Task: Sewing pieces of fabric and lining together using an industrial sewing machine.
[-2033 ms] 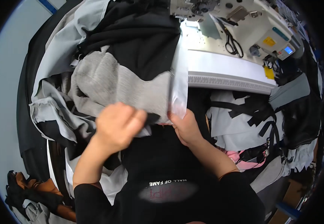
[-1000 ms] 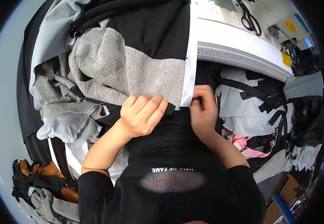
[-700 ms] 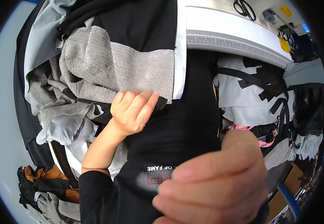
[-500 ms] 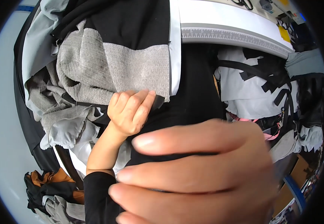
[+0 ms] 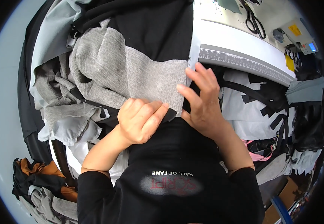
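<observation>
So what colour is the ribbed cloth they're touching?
The ribbed cloth is grey, clearest in the head view.

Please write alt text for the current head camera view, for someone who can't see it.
The person's left hand grips the near edge of a grey-and-black cloth, while the right hand, fingers parted, is at the cloth's right edge. Beyond are a white work table, a ruler strip and black scissors; other fabric lies on both sides.
</observation>
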`<state>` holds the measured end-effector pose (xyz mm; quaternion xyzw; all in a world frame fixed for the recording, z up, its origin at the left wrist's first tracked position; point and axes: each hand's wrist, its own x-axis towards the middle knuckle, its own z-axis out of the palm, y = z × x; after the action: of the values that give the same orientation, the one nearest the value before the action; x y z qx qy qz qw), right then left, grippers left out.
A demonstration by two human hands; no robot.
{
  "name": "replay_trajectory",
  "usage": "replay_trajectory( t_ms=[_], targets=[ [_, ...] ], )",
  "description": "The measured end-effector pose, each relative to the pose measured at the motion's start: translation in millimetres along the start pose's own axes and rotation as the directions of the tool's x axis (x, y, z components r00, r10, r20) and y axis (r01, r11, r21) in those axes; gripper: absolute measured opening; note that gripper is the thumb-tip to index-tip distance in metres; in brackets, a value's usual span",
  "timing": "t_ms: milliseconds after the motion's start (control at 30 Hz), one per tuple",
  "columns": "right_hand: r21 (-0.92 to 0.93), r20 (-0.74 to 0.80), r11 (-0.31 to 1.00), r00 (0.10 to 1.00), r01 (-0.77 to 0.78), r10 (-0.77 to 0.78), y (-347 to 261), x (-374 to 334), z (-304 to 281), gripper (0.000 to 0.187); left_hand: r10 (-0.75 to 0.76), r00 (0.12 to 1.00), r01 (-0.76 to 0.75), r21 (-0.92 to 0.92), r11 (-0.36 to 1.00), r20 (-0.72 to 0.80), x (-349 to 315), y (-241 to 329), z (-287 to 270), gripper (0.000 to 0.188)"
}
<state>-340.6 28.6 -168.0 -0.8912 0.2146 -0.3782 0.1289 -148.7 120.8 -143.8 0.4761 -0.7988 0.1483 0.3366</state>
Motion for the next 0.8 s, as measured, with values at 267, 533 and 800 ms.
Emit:
replay_trajectory(
  t_ms=[267, 533, 800],
  targets=[
    [-0.001, -0.110, 0.980, 0.974, 0.201, -0.199, 24, -8, 20, 0.038, 0.018, 0.999, -0.017, -0.022, 1.000, 0.046, 3, 0, 2, 0.029],
    [0.022, -0.057, 0.974, 0.973, 0.224, -0.222, 16, -1, 12, 0.019, 0.060, 0.974, -0.058, -0.013, 0.998, 0.219, 14, -11, -5, 0.021],
    [0.102, -0.090, 0.991, 0.993, 0.088, -0.079, 13, -1, 13, 0.017, -0.437, 0.700, 0.196, 0.436, 0.878, 0.565, 75, -135, 3, 0.046]
  ],
)
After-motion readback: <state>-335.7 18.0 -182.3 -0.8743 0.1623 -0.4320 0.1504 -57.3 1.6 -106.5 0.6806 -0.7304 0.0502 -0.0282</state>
